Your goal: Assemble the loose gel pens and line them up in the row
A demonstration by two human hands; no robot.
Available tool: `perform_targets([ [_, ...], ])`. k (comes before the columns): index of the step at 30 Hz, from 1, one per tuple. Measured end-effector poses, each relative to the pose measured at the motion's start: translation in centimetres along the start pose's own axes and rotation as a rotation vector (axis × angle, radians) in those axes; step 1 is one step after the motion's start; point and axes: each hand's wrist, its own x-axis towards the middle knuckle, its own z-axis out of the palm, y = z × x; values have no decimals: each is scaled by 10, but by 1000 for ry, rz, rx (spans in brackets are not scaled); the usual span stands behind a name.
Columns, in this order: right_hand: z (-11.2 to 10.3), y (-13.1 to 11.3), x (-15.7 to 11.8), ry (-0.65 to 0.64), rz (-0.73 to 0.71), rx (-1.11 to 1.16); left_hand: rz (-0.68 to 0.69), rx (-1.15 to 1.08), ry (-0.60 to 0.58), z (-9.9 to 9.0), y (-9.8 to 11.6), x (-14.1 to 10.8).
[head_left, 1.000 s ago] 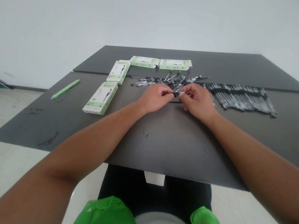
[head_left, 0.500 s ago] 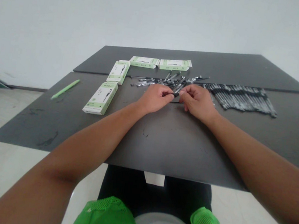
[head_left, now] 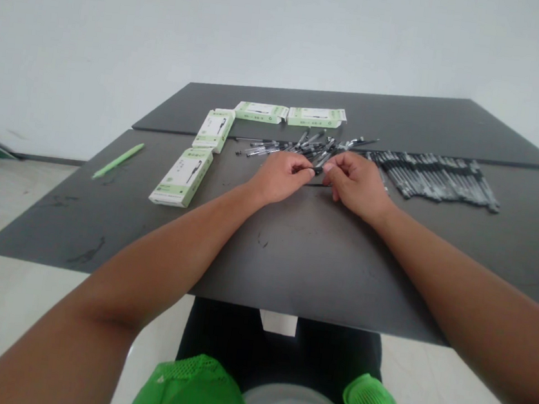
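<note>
Fingertips of my left hand (head_left: pixel 283 176) are pinched on one end of a small dark piece, seemingly a pen part (head_left: pixel 318 170). My right hand (head_left: pixel 354 180) is closed on its other end, close beside the left fingertips. A thin black stick (head_left: pixel 319 185) shows just below the fingers; its right end is hidden by my right hand. Behind my hands lies a loose pile of clear and black pens (head_left: pixel 305 143). To the right, a row of many similar pens (head_left: pixel 435 177) lies side by side.
Two green-and-white boxes (head_left: pixel 182 176) (head_left: pixel 213 129) lie at the left of the pile. Two more boxes (head_left: pixel 261 111) (head_left: pixel 317 116) lie at the back. A light green pen (head_left: pixel 118 161) is at the far left of the dark table (head_left: pixel 292 256).
</note>
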Motion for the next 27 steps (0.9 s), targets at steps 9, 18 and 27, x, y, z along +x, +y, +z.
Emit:
perform_targets([
  [9,-1,-2,0,-5,13,-60,3,-9,0,0,0,0],
  [18,-7,0,-1,-44,-138,-185,19,-26,-32,-2,1,1],
  [27,-13,-7,0,-76,-252,-248,81,-58,-67,-3,5,-1],
])
